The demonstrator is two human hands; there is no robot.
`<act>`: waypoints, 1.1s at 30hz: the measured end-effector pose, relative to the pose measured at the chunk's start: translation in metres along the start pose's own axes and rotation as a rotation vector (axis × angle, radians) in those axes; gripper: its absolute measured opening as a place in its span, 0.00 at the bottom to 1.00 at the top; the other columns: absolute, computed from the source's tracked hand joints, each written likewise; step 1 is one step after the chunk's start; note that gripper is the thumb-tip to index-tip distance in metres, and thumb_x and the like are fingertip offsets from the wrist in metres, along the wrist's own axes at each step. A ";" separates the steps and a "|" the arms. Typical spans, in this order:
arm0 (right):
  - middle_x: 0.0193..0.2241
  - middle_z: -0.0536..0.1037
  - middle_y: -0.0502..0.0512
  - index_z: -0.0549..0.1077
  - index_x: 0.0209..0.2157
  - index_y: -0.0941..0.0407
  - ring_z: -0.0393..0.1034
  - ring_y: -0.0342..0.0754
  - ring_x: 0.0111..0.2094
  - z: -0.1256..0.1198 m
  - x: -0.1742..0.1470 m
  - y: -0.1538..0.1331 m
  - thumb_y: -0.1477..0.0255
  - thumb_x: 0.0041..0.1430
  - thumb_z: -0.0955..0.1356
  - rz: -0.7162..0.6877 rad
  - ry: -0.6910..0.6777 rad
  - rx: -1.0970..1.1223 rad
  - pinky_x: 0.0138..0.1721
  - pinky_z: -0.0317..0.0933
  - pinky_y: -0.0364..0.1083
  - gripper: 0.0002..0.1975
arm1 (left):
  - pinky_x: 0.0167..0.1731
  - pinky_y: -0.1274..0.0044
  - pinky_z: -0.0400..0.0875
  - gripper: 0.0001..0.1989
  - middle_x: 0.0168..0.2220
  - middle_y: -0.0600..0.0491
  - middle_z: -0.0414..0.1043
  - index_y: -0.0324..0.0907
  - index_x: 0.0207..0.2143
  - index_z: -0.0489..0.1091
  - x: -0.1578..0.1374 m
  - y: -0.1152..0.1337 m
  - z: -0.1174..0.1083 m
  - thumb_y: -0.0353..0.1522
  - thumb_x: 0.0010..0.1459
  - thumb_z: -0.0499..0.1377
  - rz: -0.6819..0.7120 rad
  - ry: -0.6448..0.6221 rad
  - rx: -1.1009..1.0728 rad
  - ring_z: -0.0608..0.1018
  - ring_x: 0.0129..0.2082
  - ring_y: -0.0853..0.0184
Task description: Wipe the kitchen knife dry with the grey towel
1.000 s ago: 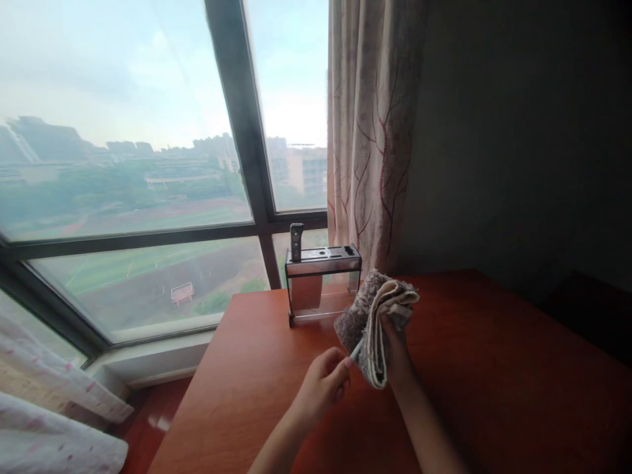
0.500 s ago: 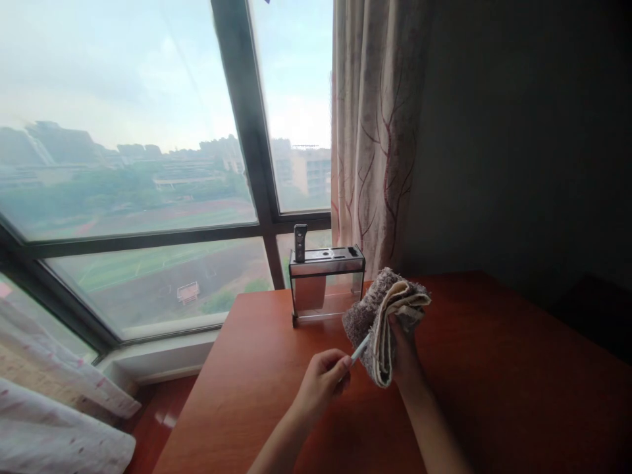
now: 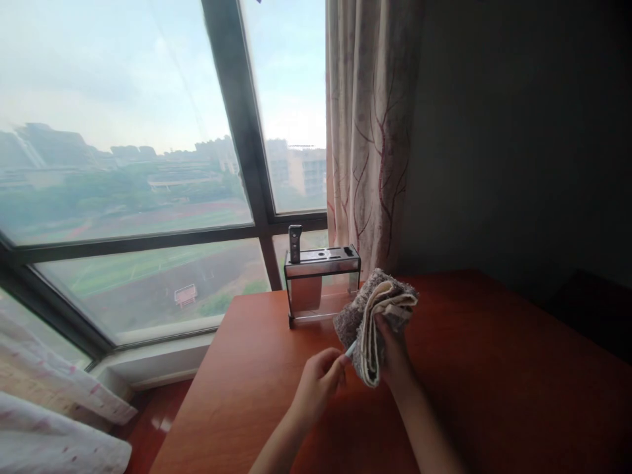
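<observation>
My left hand is closed around a slim pale handle, perhaps a knife's. Its far end disappears into a folded grey-brown shaggy cloth with a cream backing. My right hand grips that cloth from the right side, its fingers mostly hidden in the folds. Whatever the cloth covers at the end of the handle cannot be seen. Behind the cloth stands a clear-walled knife block with a dark frame and a slotted silver top. One dark handle sticks upright from its left end.
The reddish-brown wooden table spreads beneath both hands. Large windows rise beyond its far left edge. A patterned curtain hangs behind the table, and a white curtain lies at lower left. The right side is dark.
The cloth has come slightly left and closer to my left hand, so less of the pale handle shows. The whole view has shifted a little.
</observation>
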State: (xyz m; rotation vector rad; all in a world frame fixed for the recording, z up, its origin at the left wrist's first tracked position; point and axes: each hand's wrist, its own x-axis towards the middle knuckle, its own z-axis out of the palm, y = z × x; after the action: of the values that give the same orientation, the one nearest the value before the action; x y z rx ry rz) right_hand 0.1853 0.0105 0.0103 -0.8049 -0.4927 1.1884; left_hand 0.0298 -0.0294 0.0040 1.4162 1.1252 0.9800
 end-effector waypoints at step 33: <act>0.35 0.81 0.47 0.74 0.40 0.51 0.75 0.49 0.34 -0.018 0.015 -0.009 0.61 0.44 0.75 0.091 -0.012 0.219 0.36 0.69 0.48 0.20 | 0.22 0.79 0.55 0.18 0.19 0.54 0.63 0.39 0.24 0.73 0.002 -0.002 -0.007 0.45 0.54 0.58 0.109 0.080 0.210 0.64 0.20 0.70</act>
State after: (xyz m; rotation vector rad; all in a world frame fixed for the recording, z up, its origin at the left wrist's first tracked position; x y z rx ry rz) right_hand 0.2088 0.0183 0.0042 -0.6376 -0.3309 1.3072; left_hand 0.0237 -0.0260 0.0028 1.6329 1.2495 1.0263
